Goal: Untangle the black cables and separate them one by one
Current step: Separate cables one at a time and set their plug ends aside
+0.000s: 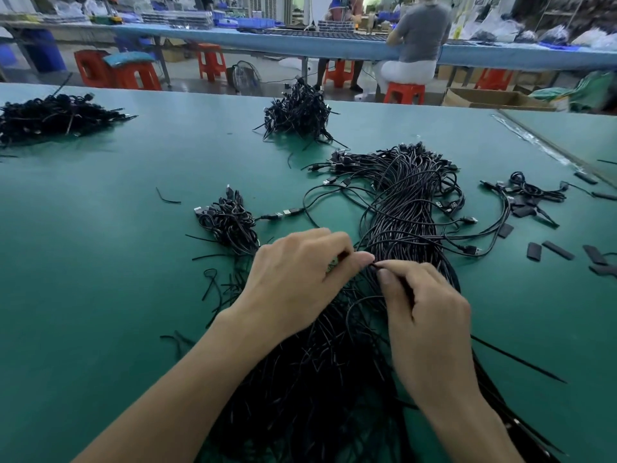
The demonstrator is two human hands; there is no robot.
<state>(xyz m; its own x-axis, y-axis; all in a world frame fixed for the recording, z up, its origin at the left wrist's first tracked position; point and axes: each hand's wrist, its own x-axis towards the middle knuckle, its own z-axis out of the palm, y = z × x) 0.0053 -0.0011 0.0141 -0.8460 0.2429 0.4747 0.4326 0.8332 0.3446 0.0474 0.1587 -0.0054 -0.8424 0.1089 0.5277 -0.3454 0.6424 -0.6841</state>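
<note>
Head view: my left hand and right hand both pinch one thin black cable strand in a narrow grip, over the tangled black cable bundle on the green desk. It runs 12 to 6 o'clock, and my right hand is nearer.

No legible text, label, brand or number. Plugs on the black cable bundle: markings too small to read. Cardboard box and blue bins far beyond the bundle: blurred, unreadable.
</note>
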